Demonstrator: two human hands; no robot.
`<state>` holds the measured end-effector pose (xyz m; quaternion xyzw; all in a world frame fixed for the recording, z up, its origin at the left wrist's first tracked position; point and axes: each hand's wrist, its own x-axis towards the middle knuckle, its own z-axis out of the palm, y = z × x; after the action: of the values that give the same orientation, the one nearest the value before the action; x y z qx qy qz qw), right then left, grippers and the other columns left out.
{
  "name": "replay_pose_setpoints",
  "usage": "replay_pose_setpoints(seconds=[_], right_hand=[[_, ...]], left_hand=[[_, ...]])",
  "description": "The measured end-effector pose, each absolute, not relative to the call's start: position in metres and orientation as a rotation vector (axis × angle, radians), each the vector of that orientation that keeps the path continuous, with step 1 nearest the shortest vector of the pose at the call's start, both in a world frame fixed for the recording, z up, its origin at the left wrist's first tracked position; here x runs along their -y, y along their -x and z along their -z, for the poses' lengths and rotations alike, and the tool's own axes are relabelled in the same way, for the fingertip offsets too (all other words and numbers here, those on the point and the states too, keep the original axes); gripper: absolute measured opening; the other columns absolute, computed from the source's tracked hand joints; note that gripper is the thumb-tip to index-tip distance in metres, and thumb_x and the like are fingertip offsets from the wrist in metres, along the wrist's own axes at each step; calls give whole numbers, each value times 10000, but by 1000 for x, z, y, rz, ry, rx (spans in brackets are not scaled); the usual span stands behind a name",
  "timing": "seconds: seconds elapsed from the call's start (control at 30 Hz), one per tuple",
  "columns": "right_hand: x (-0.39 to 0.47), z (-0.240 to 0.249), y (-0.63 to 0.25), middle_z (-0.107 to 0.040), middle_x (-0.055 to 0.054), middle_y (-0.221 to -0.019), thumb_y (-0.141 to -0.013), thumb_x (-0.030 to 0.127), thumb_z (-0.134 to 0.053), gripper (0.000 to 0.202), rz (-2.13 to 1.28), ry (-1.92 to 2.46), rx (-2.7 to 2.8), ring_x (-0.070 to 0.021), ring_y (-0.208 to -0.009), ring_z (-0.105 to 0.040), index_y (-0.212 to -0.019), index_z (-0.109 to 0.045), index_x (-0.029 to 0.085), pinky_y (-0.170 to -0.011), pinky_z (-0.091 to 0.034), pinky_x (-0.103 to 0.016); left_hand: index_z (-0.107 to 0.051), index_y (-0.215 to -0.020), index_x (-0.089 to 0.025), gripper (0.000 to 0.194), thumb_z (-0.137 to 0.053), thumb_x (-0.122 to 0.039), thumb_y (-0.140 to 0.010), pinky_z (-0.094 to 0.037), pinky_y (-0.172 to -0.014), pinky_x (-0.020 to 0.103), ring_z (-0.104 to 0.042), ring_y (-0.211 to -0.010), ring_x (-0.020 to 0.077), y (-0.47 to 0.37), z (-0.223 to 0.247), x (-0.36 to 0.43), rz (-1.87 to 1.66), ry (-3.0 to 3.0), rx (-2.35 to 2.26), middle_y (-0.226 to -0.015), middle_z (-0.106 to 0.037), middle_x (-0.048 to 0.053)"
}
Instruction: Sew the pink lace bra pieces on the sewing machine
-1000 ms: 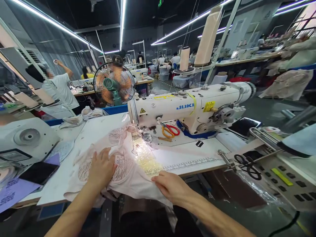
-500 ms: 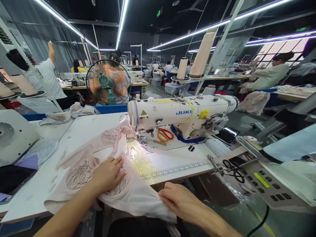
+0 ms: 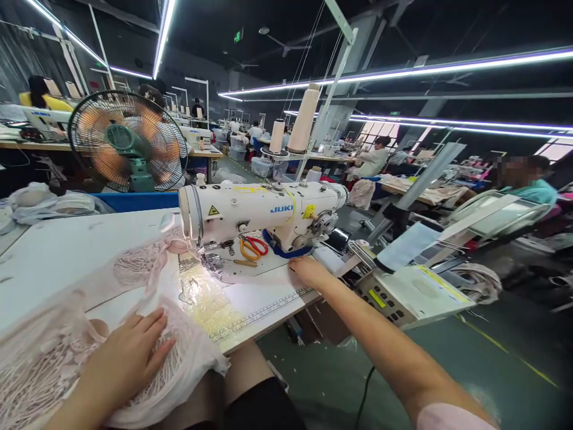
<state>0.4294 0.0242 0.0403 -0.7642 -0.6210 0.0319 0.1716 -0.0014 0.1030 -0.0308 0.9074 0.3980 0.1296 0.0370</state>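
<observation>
While shared by a bare left hand point(image 3: 134, 352) and a bare right hand point(image 3: 311, 275), set out beneath both: a broad, smooth white tabletop point(image 3: 67, 254). Beyond the left hand, past the far table edge: a large round fan point(image 3: 122, 140) with a dark wire cage and green motor housing. Forward of both hands, mounted on the tabletop: a long white metal sewing machine point(image 3: 233, 209) lettered JUKI in blue, with sewing head nearer the left hand and handwheel beyond the right. Under the left hand: a sheer pale pink lace garment point(image 3: 183, 352), spilling over the near table edge and stretching forward to the sewing head. To the right of the right hand: a beige box point(image 3: 394, 295) with black buttons. Between the hands: shiny, yellowish clear film point(image 3: 206, 292) and a printed black-and-white ruler strip point(image 3: 264, 310). Pressed palm down on the garment: the left hand, with fingers laid flat and thumb apart. Down on the tabletop, just beside a blue pad point(image 3: 289, 253) under the machine: the right hand, with fingers bunched; pinching something or not, impossible to tell. Left of the right hand: a loop-handled tool point(image 3: 249, 249) in red and orange, and a slim wooden-handled tool point(image 3: 245, 263).
</observation>
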Motion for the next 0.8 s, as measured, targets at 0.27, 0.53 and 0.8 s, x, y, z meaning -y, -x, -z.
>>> replay_pose_setpoints(seconds=[0.27, 0.53, 0.8], right_hand=[[-35, -40, -434, -664, -56, -1084, -1007, 129, -464, 215, -30, 2415, 2072, -206, -1129, -609, -975, -670, 76, -1001, -451, -422], [-67, -43, -423, -659, -88, -1123, -952, 303, -612, 208, -97, 2518, 2195, -214, -1042, -632, -1063, -655, 132, -926, -529, -432], [-103, -37, -355, -651, -78, -1140, -968, 345, -583, 255, -223, 2362, 2165, -207, -1014, -639, -1112, -637, 142, -878, -549, -417]], left_hand=[[-771, -1056, -215, 500, -516, -580, -828, -488, -992, 552, -638, -1129, 388, 8, 34, -101, -440, -2764, -1248, -1219, -703, 147], [-737, -1139, -186, 554, -396, -563, -917, -506, -994, 491, -628, -1167, 338, 9, 25, -94, -293, -2860, -1261, -1264, -688, 106], [-755, -1048, -247, 503, -364, -547, -947, -538, -939, 422, -671, -1081, 279, 15, 36, -101, -482, -2838, -1258, -1186, -724, 51]])
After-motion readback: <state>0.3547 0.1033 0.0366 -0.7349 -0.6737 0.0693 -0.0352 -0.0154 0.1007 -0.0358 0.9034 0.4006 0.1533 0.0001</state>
